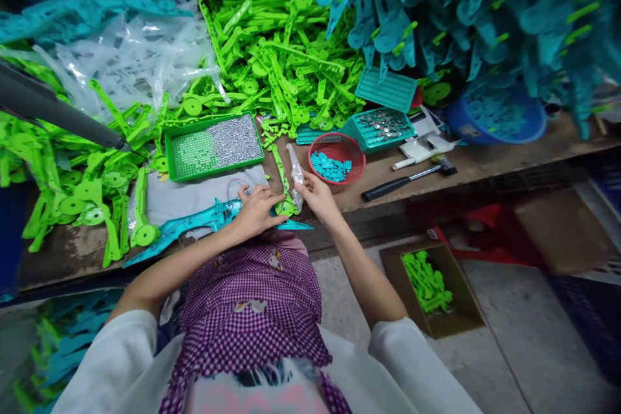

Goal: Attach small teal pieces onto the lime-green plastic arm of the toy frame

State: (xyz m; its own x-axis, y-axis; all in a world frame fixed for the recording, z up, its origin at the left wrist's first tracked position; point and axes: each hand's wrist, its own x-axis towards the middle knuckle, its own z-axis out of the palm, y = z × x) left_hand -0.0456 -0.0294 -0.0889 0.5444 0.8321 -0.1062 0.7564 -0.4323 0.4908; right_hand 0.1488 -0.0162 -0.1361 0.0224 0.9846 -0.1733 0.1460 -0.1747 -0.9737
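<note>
My left hand [256, 212] rests over a long blue plastic part [182, 226] at the table's front edge. Its thumb and forefinger close around the round lower end of a slim green plastic part [280, 171] that lies across the blue one. Between the thumb and fingers of my right hand [317, 195] is a clear translucent plastic piece [294, 165], held just right of the green part. Thin wires [236, 182] show behind my left hand. My fingers hide where the parts meet.
Behind the hands stand a green tray [174, 165] of small metal pieces, a red basket [358, 174] of blue bits and a teal box [361, 145]. A hammer [407, 182] lies to the right. Green parts [286, 71] pile up behind. A grey tool [63, 110] slants in from the left.
</note>
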